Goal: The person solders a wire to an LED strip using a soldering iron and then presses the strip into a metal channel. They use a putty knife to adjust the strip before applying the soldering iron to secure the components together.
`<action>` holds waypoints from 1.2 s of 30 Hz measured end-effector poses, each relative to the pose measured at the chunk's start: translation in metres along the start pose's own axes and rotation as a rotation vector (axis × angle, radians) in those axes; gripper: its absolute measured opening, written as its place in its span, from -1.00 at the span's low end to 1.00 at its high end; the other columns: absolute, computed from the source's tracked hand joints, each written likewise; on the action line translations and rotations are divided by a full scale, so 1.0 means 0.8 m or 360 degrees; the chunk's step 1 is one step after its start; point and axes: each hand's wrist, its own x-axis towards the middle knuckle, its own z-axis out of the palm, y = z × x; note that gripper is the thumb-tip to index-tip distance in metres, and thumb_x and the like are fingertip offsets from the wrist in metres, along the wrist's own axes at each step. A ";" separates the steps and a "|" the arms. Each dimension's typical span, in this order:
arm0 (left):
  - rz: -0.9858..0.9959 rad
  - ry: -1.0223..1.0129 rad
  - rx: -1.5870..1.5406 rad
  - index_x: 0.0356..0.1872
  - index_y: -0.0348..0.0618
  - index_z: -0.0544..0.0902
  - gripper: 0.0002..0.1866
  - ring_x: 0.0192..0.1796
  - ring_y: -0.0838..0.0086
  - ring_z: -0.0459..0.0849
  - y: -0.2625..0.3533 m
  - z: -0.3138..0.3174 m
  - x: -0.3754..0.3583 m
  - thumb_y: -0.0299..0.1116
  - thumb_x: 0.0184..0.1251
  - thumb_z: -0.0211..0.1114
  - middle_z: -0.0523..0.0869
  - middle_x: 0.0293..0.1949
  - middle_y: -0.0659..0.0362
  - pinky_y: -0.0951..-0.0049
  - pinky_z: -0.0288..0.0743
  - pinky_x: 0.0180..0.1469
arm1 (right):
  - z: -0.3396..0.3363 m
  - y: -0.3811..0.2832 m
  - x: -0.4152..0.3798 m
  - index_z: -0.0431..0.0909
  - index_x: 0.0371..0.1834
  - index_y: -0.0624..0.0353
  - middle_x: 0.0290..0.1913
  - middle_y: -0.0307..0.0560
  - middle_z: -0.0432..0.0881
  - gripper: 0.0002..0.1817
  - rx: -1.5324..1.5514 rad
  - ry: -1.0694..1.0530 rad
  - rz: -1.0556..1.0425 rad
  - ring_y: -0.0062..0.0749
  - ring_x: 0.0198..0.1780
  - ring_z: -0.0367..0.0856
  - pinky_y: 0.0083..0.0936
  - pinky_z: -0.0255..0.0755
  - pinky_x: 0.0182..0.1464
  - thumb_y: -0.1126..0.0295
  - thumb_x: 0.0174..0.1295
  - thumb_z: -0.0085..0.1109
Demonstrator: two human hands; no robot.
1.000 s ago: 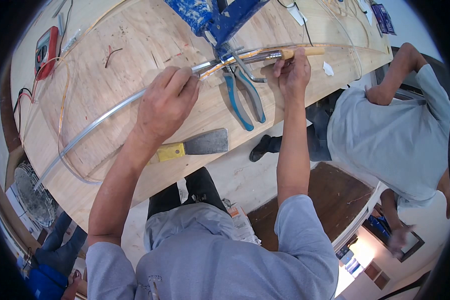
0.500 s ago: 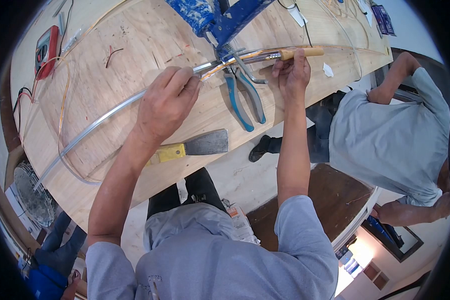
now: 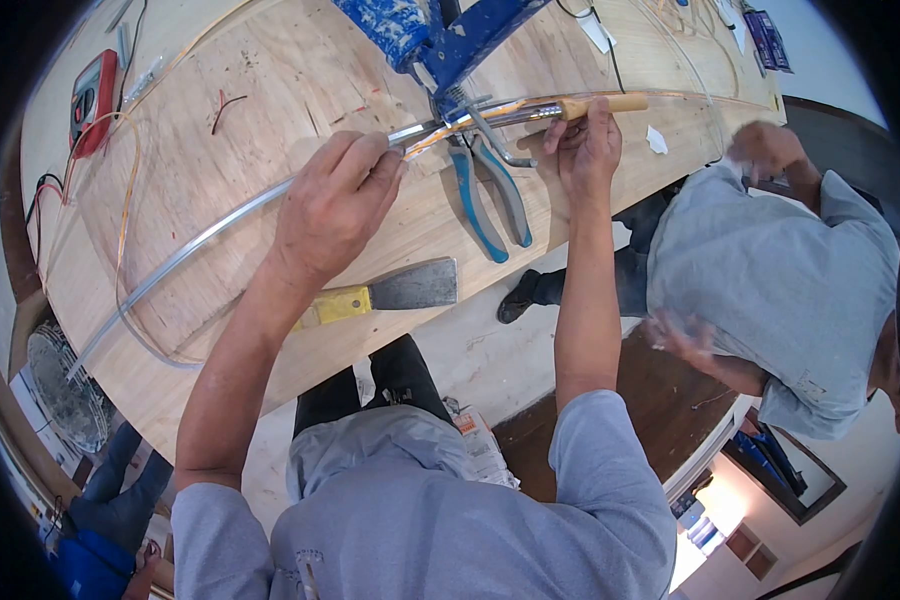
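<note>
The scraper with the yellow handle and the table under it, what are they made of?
The scraper looks like a dull grey steel blade on a yellow handle, likely plastic. The table seems bare plywood: pale, unfinished, with visible grain and scuffs.

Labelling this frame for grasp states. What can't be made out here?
- Head view: left hand covers its own fingertips, so its grip on the metal strip is hidden.
- Right hand hides its contact with the wooden-handled tool.
- Co-worker's hands are motion-blurred.
- Red meter display is too small to read.
</note>
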 end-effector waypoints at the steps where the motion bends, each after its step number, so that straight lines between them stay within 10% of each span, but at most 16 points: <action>1: 0.0012 0.0014 0.0006 -0.31 -0.37 0.68 -0.84 -0.19 0.32 0.59 0.000 0.001 0.000 -0.53 0.11 0.43 0.58 -0.22 0.12 0.35 0.57 -0.19 | 0.000 0.000 0.000 0.46 -0.25 0.25 -0.55 -0.01 0.58 -0.56 -0.0002 -0.0004 -0.0001 -0.37 -0.62 0.53 -0.50 0.49 -0.53 0.03 0.53 -0.04; 36: 0.0010 -0.0047 0.0066 -0.33 -0.37 0.68 -0.85 -0.18 0.33 0.60 0.001 0.001 0.003 -0.53 0.07 0.42 0.59 -0.23 0.13 0.36 0.59 -0.18 | 0.001 -0.002 0.000 0.46 -0.21 0.27 -0.56 0.00 0.57 -0.57 0.0054 0.0056 0.0019 -0.33 -0.64 0.52 -0.47 0.49 -0.55 0.04 0.53 -0.03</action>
